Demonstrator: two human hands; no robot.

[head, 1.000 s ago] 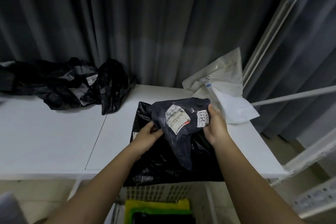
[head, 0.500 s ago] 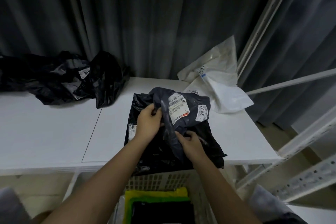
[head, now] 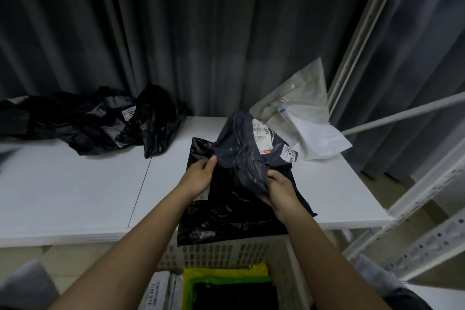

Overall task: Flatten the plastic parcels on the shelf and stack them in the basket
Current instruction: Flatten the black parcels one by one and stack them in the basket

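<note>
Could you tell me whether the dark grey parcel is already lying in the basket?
No, both hands hold the dark grey parcel up over the shelf, while the basket sits below.

Two bare forearms, left hand [head: 200, 178] and right hand [head: 280, 190] ungloved, no sleeves visible.

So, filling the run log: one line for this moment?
flattening | both hands grip grey parcel | over black parcel | basket below

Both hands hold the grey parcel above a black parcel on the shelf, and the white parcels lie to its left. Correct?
Not quite: the white parcels lie right of the grey parcel, as the head view shows. Both hands, left and right, do hold it above the black parcel on the shelf.
</note>
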